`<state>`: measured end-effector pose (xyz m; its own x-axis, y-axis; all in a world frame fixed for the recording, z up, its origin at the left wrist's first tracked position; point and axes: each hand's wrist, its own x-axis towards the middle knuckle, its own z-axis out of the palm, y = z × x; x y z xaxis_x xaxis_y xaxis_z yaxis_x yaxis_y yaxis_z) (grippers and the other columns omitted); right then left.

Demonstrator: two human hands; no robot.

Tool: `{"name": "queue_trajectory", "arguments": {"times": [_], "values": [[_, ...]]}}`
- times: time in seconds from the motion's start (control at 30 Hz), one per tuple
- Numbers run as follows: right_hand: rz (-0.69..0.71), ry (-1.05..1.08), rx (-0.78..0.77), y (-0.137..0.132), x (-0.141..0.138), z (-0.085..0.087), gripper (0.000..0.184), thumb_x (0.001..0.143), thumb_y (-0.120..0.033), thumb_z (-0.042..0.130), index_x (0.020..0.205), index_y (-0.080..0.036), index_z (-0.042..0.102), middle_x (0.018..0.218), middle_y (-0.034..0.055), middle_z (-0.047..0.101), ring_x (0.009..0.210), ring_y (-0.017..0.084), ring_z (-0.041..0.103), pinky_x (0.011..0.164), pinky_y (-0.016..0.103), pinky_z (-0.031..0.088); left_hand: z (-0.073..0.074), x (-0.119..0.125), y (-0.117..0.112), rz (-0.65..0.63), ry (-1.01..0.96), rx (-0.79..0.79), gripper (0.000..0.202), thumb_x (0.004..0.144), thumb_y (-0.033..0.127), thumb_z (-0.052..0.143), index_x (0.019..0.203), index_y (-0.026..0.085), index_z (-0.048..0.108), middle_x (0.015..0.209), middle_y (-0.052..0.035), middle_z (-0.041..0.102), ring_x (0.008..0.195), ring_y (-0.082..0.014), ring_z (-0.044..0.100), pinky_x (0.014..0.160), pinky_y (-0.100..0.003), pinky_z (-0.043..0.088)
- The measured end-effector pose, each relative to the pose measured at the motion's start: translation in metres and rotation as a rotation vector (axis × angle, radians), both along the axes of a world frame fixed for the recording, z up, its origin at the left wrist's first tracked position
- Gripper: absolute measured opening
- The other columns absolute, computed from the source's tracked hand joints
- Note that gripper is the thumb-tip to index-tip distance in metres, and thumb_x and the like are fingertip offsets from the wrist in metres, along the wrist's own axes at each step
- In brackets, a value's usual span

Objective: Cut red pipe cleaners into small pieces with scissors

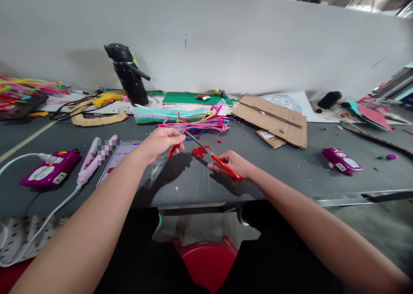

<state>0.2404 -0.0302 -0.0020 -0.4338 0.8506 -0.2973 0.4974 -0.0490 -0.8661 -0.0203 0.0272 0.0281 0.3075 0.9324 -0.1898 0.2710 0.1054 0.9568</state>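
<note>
My left hand (163, 142) is closed with thumb and fingers pinching a thin red pipe cleaner (173, 151). A clear plastic ruler (156, 170) with dark markings passes beneath that hand; whether the fingers also grip it I cannot tell. My right hand (232, 163) grips scissors with red handles (226, 166), their metal blades pointing up and left to the left fingertips. Whether the blades touch the pipe cleaner is too small to tell. Short red cut pieces (199, 151) lie in a small heap on the grey table (277, 173) below the blades.
Behind my hands lie bundles of coloured pipe cleaners (171, 114). Cardboard (274, 117) rests at the right, and a black flask (130, 77) stands at the back. On the left are a phone (121, 150), a pink hair iron (93, 158) and a purple power adapter (51, 169) with a white cable.
</note>
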Motion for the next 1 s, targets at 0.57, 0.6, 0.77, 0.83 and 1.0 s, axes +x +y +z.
{"name": "queue_trajectory", "arguments": {"times": [0.57,0.6,0.77,0.83,1.0], "values": [[0.021,0.001,-0.065,0.004,0.0,0.003,0.047,0.073,-0.058,0.068,0.057,-0.018,0.049,0.044,-0.0033,0.05,0.031,0.008,0.042,0.03,0.021,0.028,-0.004,-0.003,-0.001,0.034,-0.012,-0.02,0.029,0.074,0.041,0.074,0.074,0.014,0.063,0.067,-0.0039,0.067,0.052,-0.0095,0.056,0.052,-0.022,0.043],[0.017,0.001,-0.072,0.004,0.001,0.004,0.047,0.073,-0.058,0.068,0.057,-0.018,0.049,0.044,-0.0034,0.05,0.031,0.008,0.042,0.03,0.021,0.028,-0.004,-0.003,-0.001,0.04,-0.012,-0.017,0.029,0.074,0.041,0.074,0.074,0.014,0.063,0.067,-0.0041,0.067,0.052,-0.0096,0.056,0.051,-0.022,0.043],[-0.001,0.031,-0.068,0.002,0.003,0.005,0.051,0.073,-0.061,0.068,0.056,-0.019,0.045,0.043,-0.0042,0.049,0.031,0.008,0.042,0.031,0.02,0.032,0.002,-0.002,-0.001,0.036,0.007,0.017,0.028,0.075,0.04,0.074,0.073,0.014,0.063,0.068,-0.0047,0.068,0.052,-0.0103,0.056,0.051,-0.023,0.043],[-0.033,0.076,-0.076,0.0,0.002,0.004,0.051,0.072,-0.061,0.068,0.057,-0.019,0.045,0.044,-0.0042,0.05,0.033,0.008,0.045,0.033,0.02,0.034,0.005,0.0,-0.004,0.005,0.014,0.032,0.028,0.076,0.041,0.072,0.072,0.015,0.063,0.068,-0.0047,0.068,0.053,-0.0104,0.056,0.051,-0.023,0.043],[-0.214,0.353,-0.047,-0.003,-0.011,0.007,0.043,0.068,-0.047,0.078,0.066,-0.018,0.046,0.079,0.007,0.07,0.066,0.017,0.067,0.054,0.024,0.05,0.009,0.015,-0.021,-0.125,0.033,0.053,0.029,0.08,0.043,0.068,0.077,0.015,0.062,0.07,-0.005,0.069,0.054,-0.0112,0.058,0.054,-0.024,0.045]]}}
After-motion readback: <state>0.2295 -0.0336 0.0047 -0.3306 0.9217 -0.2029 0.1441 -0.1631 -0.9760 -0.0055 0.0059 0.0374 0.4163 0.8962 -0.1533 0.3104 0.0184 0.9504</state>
